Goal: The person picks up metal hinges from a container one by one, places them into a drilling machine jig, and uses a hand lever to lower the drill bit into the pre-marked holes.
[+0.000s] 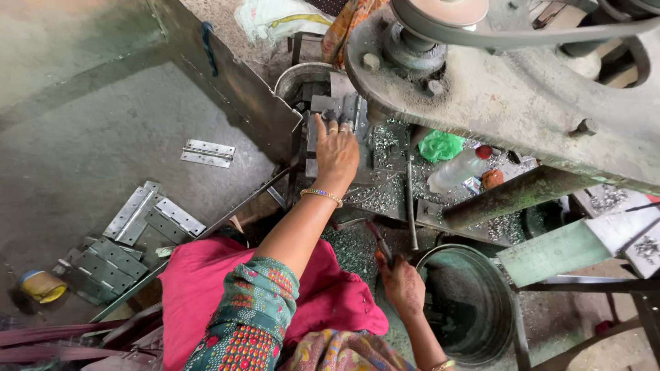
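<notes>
Under the press head, centre of view: one grey metal workpiece (328, 104), flat, lying on the machine bed (385, 196) just ahead of a steel bowl (297, 74). Left hand (336, 154) stretched forward, palm down, fingertips resting on the workpiece; fingers extended and close together, pressing rather than clasping. Gold bangle (321, 195) at the wrist.

Right hand (403, 286), lower centre, closed around the orange-tipped handle of a lever (379, 242) beside a round metal tub (467, 302); how tightly it clasps cannot be told.

Bed surface: littered with small metal chips. Also on it: a green plastic bag (440, 145), a clear plastic bottle with red cap (459, 168) lying on its side, a thin steel rod (410, 199).

Overhead right: heavy cast machine frame (509, 96) with pulley wheel (440, 14) and belt.

Left floor: one opened hinge (207, 152) lying apart; a loose heap of hinges (130, 237) nearer the person; a roll of tape (41, 285) at the far left edge.

Foreground: pink cloth (206, 288) over the lap, patterned sleeve (251, 312).
</notes>
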